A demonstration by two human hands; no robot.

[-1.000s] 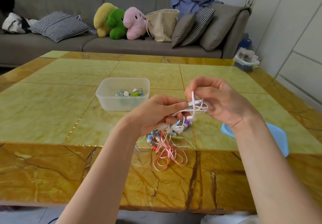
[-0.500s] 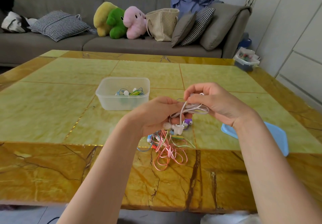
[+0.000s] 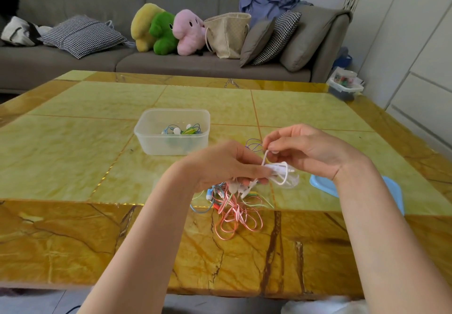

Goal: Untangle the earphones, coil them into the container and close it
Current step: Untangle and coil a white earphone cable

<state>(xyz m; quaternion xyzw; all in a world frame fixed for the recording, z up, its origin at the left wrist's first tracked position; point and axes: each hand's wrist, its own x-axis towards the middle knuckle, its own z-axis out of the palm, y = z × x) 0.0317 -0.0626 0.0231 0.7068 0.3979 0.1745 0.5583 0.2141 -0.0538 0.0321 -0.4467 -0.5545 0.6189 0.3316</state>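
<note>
My left hand (image 3: 220, 164) grips a small coil of white earphones (image 3: 277, 170) above the table. My right hand (image 3: 305, 150) pinches a loop of the same white cord just above the coil. Under both hands lies a tangle of earphones (image 3: 232, 211) with pink, blue and green cords. A clear plastic container (image 3: 149, 140) stands further back to the left, with a few coiled earphones (image 3: 182, 130) inside. Its light blue lid (image 3: 322, 185) lies flat on the table, partly hidden behind my right wrist.
The yellow marble table (image 3: 73, 154) has its near edge just below my forearms. A grey sofa (image 3: 49, 69) with cushions, plush toys and a bag stands behind it. A small storage box (image 3: 344, 88) sits on the floor at the right.
Both hands have dropped a little and shifted the white coil to the right. My right hand has pulled a loop of white cord up from the coil.
</note>
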